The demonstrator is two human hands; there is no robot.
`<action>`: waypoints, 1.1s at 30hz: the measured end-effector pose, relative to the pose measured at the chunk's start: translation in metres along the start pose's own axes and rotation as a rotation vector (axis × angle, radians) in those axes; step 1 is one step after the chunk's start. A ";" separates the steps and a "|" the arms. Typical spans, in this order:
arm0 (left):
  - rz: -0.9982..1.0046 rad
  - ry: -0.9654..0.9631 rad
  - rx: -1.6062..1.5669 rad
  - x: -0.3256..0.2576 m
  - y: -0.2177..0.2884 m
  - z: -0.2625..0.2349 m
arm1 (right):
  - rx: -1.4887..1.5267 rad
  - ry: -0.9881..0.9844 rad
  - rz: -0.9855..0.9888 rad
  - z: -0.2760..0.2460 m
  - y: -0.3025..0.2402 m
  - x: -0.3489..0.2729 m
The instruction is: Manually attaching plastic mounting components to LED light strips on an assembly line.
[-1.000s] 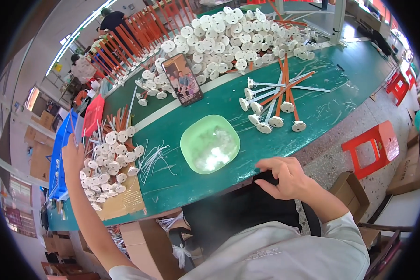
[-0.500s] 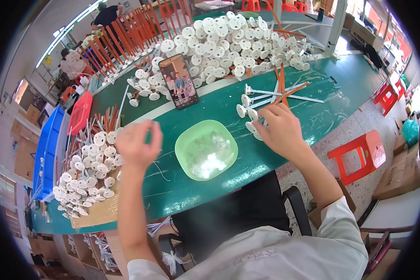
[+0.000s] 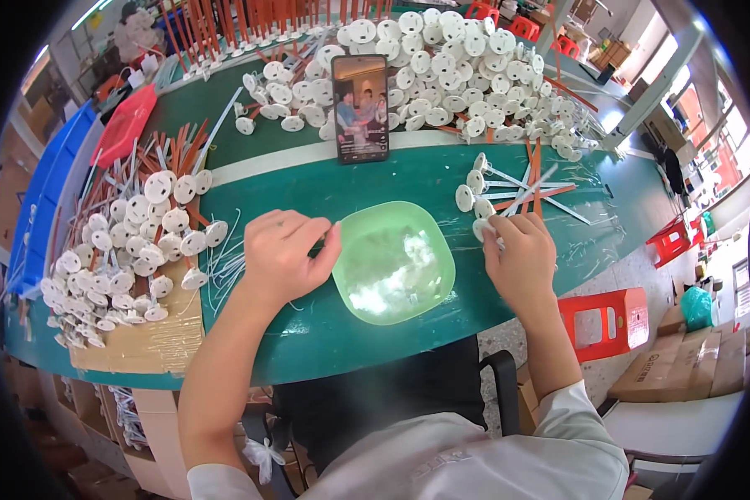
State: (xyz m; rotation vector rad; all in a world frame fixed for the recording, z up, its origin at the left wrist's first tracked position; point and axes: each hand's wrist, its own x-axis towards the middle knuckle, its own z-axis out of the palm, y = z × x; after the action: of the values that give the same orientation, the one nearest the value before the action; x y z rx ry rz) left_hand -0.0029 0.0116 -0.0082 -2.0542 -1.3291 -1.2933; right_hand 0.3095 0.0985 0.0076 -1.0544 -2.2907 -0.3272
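A light green bowl (image 3: 438, 293) stands on the table between my hands, with clear material in it that I cannot make out through the glare. Beside its left rim is my left hand (image 3: 285, 257), fingers curled and thumb against them; whatever they hold is hidden. My right hand (image 3: 522, 257) pinches the edge of a white disc-ended strip (image 3: 480, 230) to the right of the bowl. Several more strips with white round ends (image 3: 464, 198) lie just beyond it, crossed by orange strips (image 3: 535, 177). Thin white ties (image 3: 225, 268) are scattered left of my left hand.
A phone (image 3: 362, 108) showing a video stands upright before a large heap of white discs (image 3: 442, 75). Another disc pile (image 3: 133, 250) rests on cardboard at left, near a red basket (image 3: 128, 125) and blue bin (image 3: 50, 196). A red stool (image 3: 606, 323) stands at right.
My left hand has moved from beside the left pile toward the bowl's left rim. My right hand has closed at a white disc. The whole view has shifted.
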 end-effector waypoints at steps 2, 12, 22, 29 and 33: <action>-0.038 0.015 -0.063 -0.001 0.006 0.000 | 0.011 0.060 -0.021 -0.001 -0.010 0.000; -0.569 -0.256 -1.199 -0.003 0.036 -0.009 | 0.328 0.294 -0.673 -0.020 -0.084 0.044; -0.829 -0.069 -1.582 -0.007 0.026 -0.001 | 0.961 0.322 -0.699 0.038 -0.087 0.083; -0.858 -0.242 -1.628 -0.005 0.023 -0.009 | 1.070 0.351 -0.687 0.041 -0.072 0.073; -0.731 -0.208 -1.589 -0.010 0.017 -0.005 | 1.117 0.375 -0.722 0.045 -0.076 0.069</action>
State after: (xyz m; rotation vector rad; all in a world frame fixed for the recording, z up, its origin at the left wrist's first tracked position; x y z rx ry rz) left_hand 0.0076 -0.0058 -0.0116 -2.6001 -1.2427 -3.2940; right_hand 0.1984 0.1104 0.0150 0.3675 -1.9204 0.4327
